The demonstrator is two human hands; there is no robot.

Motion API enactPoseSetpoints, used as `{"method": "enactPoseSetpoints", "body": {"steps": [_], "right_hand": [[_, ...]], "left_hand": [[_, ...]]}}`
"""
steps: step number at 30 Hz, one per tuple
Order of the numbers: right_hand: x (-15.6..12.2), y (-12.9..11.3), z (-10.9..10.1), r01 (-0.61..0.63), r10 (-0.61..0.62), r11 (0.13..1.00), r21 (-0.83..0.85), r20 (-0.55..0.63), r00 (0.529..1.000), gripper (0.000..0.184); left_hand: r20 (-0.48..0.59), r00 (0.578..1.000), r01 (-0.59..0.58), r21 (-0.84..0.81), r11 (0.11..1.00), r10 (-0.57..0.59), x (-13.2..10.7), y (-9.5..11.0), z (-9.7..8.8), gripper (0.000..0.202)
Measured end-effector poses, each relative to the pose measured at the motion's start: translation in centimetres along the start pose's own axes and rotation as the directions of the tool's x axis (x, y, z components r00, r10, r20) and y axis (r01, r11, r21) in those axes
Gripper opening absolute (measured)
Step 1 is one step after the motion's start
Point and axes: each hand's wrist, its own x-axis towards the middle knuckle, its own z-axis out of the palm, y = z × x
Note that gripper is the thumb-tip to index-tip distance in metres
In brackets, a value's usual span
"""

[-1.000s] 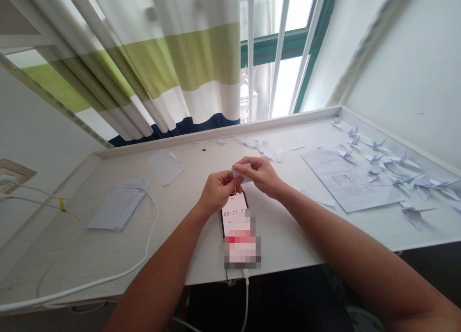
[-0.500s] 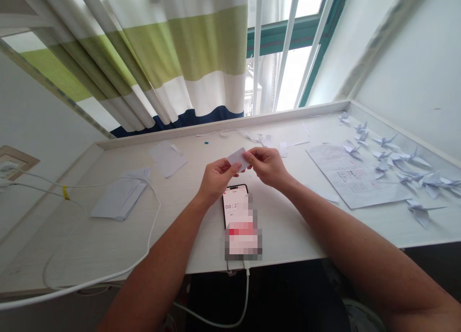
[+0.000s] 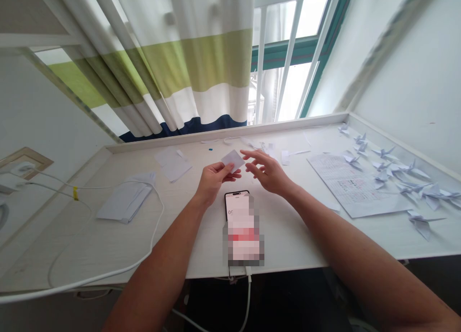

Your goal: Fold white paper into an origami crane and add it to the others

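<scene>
A small folded square of white paper [image 3: 233, 159] is pinched between the thumb and fingers of my left hand [image 3: 216, 178], held above the desk. My right hand [image 3: 268, 171] is just to the right of the paper, fingers apart and holding nothing; its fingertips come close to the paper's right corner. Below both hands a phone [image 3: 243, 226] lies face up, its screen partly blurred out. Folded paper cranes [image 3: 419, 224] stand in a group on the right side of the desk.
A printed sheet [image 3: 334, 183] lies beside the cranes. On the left are a stack of white paper [image 3: 124, 200] and loose sheets [image 3: 173, 164]. A white cable [image 3: 158, 217] loops across the left side. Paper scraps [image 3: 285, 157] lie near the back ledge.
My right hand has let go of the paper and opened, drawing slightly away to the right. The left hand still holds the paper, now turned more upright. The camera view has shifted a little.
</scene>
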Motion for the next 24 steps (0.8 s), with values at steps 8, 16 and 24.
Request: {"method": "enactPoseSetpoints", "body": {"steps": [8,16,24], "right_hand": [[-0.02,0.4,0.38,0.124,-0.124,0.992,-0.021,0.009,0.992,0.024],[0.22,0.02,-0.25,0.131,-0.132,0.99,-0.047,-0.032,0.991,0.018],[0.37,0.26,-0.54,0.189,-0.21,0.948,-0.257,-0.058,0.976,0.01]], "left_hand": [[0.113,0.992,0.073,-0.109,0.991,-0.06,0.11,0.12,-0.06,0.046],[0.163,0.987,-0.016,0.028,0.999,0.011,0.16,-0.41,-0.13,0.047],[0.242,0.97,-0.017,0.098,0.995,-0.007,-0.17,-0.03,0.03,0.046]]}}
